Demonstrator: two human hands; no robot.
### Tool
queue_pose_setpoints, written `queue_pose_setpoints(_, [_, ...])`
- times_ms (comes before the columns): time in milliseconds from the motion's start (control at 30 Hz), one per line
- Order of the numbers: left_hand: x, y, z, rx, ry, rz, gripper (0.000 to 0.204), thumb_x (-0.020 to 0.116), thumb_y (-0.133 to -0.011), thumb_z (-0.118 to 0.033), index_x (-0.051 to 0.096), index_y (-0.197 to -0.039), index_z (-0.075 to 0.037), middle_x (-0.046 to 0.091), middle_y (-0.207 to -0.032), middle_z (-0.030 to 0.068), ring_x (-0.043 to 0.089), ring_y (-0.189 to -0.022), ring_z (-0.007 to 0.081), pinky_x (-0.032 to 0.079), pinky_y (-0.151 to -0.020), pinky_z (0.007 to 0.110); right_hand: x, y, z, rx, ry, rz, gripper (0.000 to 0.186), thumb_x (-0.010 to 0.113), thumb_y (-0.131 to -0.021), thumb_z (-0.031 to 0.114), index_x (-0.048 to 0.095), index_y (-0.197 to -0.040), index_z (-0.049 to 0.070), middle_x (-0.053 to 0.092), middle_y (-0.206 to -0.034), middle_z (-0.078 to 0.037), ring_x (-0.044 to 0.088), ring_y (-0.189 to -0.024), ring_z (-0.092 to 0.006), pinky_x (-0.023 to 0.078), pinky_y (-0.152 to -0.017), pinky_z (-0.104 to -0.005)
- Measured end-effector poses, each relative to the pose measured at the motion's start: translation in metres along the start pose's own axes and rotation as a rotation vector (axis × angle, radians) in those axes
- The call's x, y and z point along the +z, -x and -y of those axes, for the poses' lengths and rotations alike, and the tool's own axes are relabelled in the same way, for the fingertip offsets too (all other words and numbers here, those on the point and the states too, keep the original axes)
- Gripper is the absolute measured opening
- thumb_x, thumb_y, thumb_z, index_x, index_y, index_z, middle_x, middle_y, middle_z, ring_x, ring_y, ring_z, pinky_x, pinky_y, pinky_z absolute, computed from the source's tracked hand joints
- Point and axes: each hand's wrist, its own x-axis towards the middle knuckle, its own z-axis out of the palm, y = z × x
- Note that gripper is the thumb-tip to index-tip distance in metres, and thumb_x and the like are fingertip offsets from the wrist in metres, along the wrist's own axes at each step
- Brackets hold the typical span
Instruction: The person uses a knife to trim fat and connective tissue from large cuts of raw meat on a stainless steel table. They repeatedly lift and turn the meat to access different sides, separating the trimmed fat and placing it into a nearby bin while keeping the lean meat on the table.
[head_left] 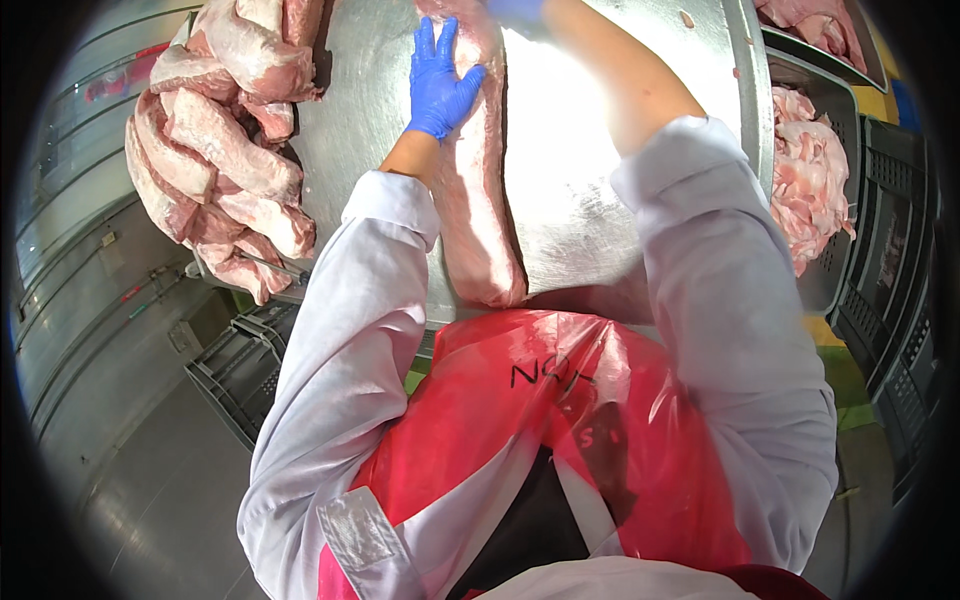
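A long strip of raw meat (470, 210) with pale fat on it lies lengthwise on the steel table (580, 230), its near end close to my apron. My left hand (440, 90), in a blue glove, rests on the upper part of the strip with its fingers stretched out and the thumb spread. My right hand (516, 10), also gloved in blue, is at the top edge beside the far end of the strip. It is blurred and partly cut off, so its fingers and anything in them cannot be made out.
A heap of raw meat pieces (225, 140) is piled at the table's left side. On the right stand a bin of pale trimmings (808, 180), a tray of meat (815, 30) above it, and dark plastic crates (890, 230). Another crate (245, 370) sits low at the left.
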Motion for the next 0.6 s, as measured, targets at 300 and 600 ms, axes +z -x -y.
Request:
queue_pose_setpoints(300, [0.009, 0.000, 0.019, -0.217, -0.014, -0.056, 0.091, 0.073, -0.083, -0.044, 0.029, -0.157, -0.014, 0.014, -0.162, 0.0306, 0.018, -0.149, 0.0470, 0.021, -0.121, 0.051, 0.041, 0.212, 0.124, 0.452, -0.142, 0.129, 0.073, 0.029, -0.091, 0.001, 0.010, -0.160, 0.017, 0.065, -0.116, -0.031, 0.071, -0.081, -0.0399, 0.057, -0.073, -0.0488])
queue_pose_setpoints(600, [-0.014, 0.065, 0.022, -0.111, -0.066, 0.030, 0.095, 0.069, -0.085, -0.040, 0.020, -0.155, 0.003, 0.012, -0.161, 0.0332, 0.011, -0.151, 0.0466, 0.015, -0.122, 0.053, 0.030, 0.205, 0.120, 0.535, -0.463, 0.026, 0.071, 0.040, -0.096, 0.015, 0.012, -0.161, 0.024, 0.069, -0.087, -0.022, 0.068, -0.071, -0.0345, 0.057, -0.073, -0.0445])
